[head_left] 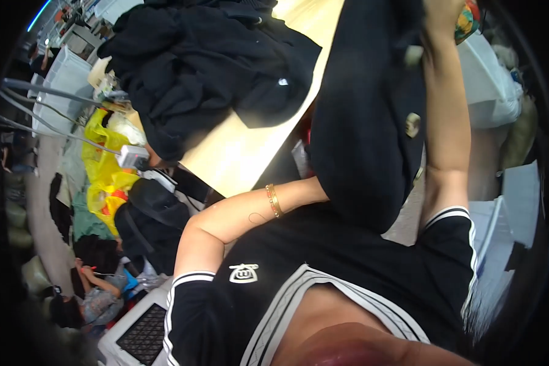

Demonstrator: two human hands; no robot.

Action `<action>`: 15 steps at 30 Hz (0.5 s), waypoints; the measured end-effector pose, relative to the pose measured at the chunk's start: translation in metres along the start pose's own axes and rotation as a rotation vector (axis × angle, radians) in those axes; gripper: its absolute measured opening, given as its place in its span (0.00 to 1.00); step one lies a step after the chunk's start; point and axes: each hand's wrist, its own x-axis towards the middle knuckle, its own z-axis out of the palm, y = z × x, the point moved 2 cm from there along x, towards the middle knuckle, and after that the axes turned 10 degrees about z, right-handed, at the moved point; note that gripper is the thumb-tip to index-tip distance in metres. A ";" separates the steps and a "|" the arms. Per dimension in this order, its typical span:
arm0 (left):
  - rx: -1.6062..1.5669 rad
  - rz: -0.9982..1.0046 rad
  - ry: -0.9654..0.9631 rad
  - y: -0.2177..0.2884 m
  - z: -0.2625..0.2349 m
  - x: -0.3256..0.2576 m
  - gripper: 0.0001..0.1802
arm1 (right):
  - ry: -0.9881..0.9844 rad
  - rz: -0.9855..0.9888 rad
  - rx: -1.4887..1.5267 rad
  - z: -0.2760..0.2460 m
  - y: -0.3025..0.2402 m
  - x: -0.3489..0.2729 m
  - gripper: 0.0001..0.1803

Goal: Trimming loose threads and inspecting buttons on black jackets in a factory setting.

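Observation:
A black garment hangs raised in front of my chest, with pale button-like pieces along its right edge. My left forearm, with gold-coloured bracelets at the wrist, reaches behind the garment, so my left hand is hidden. At the top edge, my right hand is beside the garment's upper part; its fingers are cut off or covered. Whether they grip the cloth cannot be made out. More black clothing lies heaped on the pale wooden table, left of the raised garment.
Left of the table are a yellow plastic bag, grey cables with a white power socket and dark cloth. White plastic-covered bundles stand at the right. Another person is at the lower left, near a white chair.

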 end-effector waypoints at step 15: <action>0.286 0.034 0.392 0.251 -0.082 0.174 0.25 | -0.149 1.006 0.034 -0.161 0.077 -0.193 0.08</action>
